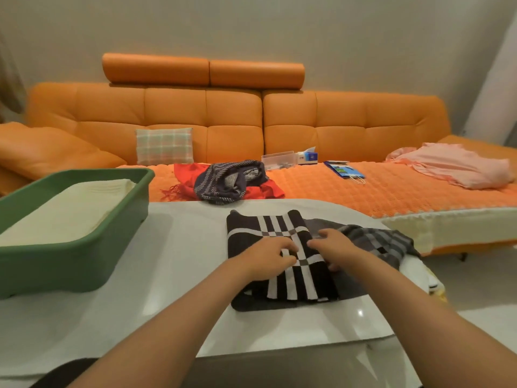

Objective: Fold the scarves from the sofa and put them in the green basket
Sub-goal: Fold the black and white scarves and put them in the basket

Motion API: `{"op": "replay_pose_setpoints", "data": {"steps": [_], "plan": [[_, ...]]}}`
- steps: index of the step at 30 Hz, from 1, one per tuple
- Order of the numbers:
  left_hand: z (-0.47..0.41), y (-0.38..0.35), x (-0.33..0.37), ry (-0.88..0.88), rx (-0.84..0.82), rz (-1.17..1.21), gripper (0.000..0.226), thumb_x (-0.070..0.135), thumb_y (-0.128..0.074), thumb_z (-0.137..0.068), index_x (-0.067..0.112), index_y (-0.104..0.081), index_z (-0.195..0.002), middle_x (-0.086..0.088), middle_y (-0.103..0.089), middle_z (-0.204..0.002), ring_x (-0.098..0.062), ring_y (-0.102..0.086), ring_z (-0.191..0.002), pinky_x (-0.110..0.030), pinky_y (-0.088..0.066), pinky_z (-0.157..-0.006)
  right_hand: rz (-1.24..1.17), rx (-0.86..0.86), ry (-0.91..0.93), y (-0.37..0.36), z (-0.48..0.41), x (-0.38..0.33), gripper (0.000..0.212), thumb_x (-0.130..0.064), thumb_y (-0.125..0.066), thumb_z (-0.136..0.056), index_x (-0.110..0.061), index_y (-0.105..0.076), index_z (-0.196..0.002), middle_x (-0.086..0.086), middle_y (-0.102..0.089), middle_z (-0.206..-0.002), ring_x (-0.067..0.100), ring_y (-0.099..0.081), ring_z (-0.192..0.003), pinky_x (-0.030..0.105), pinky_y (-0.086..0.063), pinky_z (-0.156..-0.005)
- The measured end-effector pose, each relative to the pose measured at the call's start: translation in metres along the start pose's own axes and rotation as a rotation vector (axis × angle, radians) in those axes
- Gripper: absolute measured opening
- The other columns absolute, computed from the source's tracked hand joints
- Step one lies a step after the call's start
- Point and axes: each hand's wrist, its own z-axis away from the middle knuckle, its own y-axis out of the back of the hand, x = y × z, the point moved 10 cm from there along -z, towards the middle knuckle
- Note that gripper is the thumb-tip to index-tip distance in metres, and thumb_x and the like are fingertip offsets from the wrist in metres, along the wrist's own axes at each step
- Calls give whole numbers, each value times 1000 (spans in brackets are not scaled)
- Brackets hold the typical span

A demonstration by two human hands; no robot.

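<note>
Pinched in the curled fingers of the left hand [270,254] and the right hand [334,245], set side by side, a black-and-white scarf [291,284] is held partly folded on the white table [181,275], its grey end trailing off to the right. Near it, to the left on the table, the green basket [84,270] is seen with a cream cloth [70,211] laid inside. A red scarf [268,189] and a dark striped scarf [226,180] are heaped together on the orange sofa [335,121] behind.
</note>
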Motion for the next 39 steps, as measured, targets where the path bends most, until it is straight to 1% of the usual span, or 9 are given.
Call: {"op": "replay_pose_setpoints", "data": {"steps": [5, 9, 15, 19, 21, 25, 31, 35, 39], "plan": [[20, -32, -19, -50, -150, -402, 95, 78, -55, -76, 38, -18, -154, 8, -4, -165, -17, 0, -151, -53, -5, -122, 172, 0, 158, -10, 8, -14, 69, -21, -68, -89, -14, -35, -149, 8, -51, -144, 24, -52, -128, 30, -45, -95], [32, -34, -35, 9, -207, -529, 93, 84, -43, -79, 47, -3, -154, 6, 5, -166, -26, 7, -152, -54, 1, -122, 240, -16, 205, -21, 10, -17, 71, -9, -65, -90, -17, -32, -153, 8, -42, -153, 25, -42, -139, 36, -39, -111], [54, 4, -70, 204, -240, -521, 79, 76, -45, -84, 48, -15, -152, 5, -4, -166, -35, -3, -151, -53, -6, -120, 163, -124, 301, -59, 19, -43, 68, -12, -58, -93, -27, -32, -154, 6, -41, -154, 22, -41, -140, 32, -39, -109], [74, 42, -101, 415, -202, -387, 54, 74, -37, -88, 38, -48, -127, 2, -47, -147, -29, -37, -139, -58, -13, -117, 123, -218, 360, -92, 27, -67, 70, -16, -64, -92, -29, -34, -153, 3, -50, -145, 18, -52, -127, 25, -43, -96], [82, 60, -120, 527, -150, -432, 64, 79, -25, -88, 31, -49, -123, -2, -54, -140, -28, -44, -134, -62, -8, -116, 132, -247, 395, -106, 32, -79, 65, -17, -65, -92, -28, -40, -151, 0, -57, -137, 14, -57, -116, 24, -45, -95], [96, 79, -148, 647, -106, -678, 98, 86, -20, -83, 17, -31, -151, -7, -43, -151, -30, -38, -140, -65, -5, -115, 215, -263, 451, -119, 40, -95, 43, -18, -61, -93, -30, -60, -134, -6, -62, -127, 11, -59, -113, 27, -48, -101], [69, 74, -105, 305, 82, -574, 49, 52, -48, -91, 21, -48, -129, -4, -49, -131, -28, -46, -124, -42, -38, -103, 542, -201, 473, -96, 37, -96, 46, 1, -42, -87, -28, -74, -104, -8, -66, -117, 14, -59, -103, 25, -48, -85], [48, 37, -44, 18, 26, -365, 39, 55, -57, -88, 31, -62, -118, 7, -57, -121, -15, -51, -113, -36, -43, -98, 969, -35, 484, -60, 17, -75, 34, -9, -57, -91, -37, -65, -109, -7, -62, -120, 19, -55, -115, 37, -37, -101], [33, -1, -16, -3, -48, -376, 41, 57, -63, -80, 25, -64, -105, 5, -65, -100, -18, -61, -90, -38, -53, -79, 1174, 43, 487, -35, 10, -58, 30, -23, -53, -98, -40, -61, -122, -2, -63, -119, 22, -52, -113, 43, -30, -104]]}}
